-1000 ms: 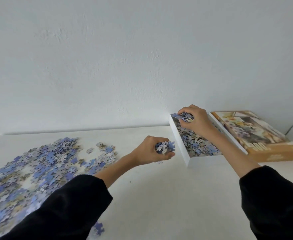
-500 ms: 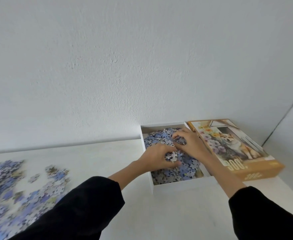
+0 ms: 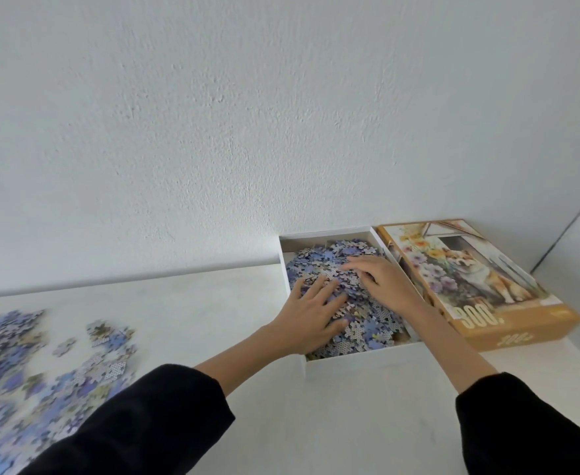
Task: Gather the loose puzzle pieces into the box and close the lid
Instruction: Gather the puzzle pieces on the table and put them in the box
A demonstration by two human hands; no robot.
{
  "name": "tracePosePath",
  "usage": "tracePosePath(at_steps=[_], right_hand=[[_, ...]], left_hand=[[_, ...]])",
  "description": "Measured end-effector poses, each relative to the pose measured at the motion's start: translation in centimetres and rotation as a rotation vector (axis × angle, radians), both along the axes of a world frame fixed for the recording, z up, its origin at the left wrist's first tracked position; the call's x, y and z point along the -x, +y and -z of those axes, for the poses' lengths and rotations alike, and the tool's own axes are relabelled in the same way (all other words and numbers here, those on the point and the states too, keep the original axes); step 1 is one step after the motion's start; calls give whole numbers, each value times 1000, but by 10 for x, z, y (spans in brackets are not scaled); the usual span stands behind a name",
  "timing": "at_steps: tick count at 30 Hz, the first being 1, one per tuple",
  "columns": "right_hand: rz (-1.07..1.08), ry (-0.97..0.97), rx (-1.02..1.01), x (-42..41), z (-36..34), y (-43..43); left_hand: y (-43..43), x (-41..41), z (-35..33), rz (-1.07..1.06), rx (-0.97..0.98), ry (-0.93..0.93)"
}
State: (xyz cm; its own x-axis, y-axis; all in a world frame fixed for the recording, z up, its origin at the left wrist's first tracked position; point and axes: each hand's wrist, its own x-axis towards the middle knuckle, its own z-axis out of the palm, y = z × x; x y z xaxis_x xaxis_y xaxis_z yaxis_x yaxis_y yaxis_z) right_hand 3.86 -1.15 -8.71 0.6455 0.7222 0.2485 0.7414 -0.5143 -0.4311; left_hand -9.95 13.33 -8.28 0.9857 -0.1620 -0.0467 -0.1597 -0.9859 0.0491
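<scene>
Left grip (image 3: pixel 310 313) flat, splayed, palm down; right grip (image 3: pixel 384 281) same, close beside it.

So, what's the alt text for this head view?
A person's left hand and right hand rest flat on bluish jigsaw pieces in an open white cardboard box. Its orange dog-picture lid lies beside it; more loose pieces lie on the white table.

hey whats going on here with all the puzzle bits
A person is packing a jigsaw away. The left hand and right hand both lie flat with fingers spread on the heap of pieces inside the open white box. The lid, with a dog picture on it, lies off beside the box on its right. A big scatter of loose pieces sits on the table to the left, not yet gathered.
</scene>
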Motion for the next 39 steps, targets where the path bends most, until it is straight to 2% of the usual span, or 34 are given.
tracePosePath(at_steps=[3, 6, 9, 12, 15, 17, 22, 26, 30, 39], right_hand=[[31, -26, -25, 3, -1, 0], [119, -35, -64, 5, -3, -4], [148, -50, -50, 4, -4, -5], [145, -41, -20, 5, -4, -4], [86, 26, -68, 7, -5, -3], [60, 68, -78, 9, -6, -1], [86, 66, -129, 13, -13, 1], [129, 19, -252, 27, -24, 11], [80, -2, -283, 60, -39, 36], [-102, -8, -284, 157, -55, 122]], left_hand=[[1, -7, -5, -78, -67, 34], [3, -10, -9, -89, -63, -60], [2, -3, -9, -15, 59, -165], [1, 4, -9, 33, 180, -112], [4, 1, -6, 27, 10, -9], [6, -3, -6, -17, -32, 36], [5, 0, -19, -44, 172, -97], [23, 30, -40, -11, 310, -249], [55, 78, -56, 44, 422, -271], [123, 202, -58, 9, 421, -287]])
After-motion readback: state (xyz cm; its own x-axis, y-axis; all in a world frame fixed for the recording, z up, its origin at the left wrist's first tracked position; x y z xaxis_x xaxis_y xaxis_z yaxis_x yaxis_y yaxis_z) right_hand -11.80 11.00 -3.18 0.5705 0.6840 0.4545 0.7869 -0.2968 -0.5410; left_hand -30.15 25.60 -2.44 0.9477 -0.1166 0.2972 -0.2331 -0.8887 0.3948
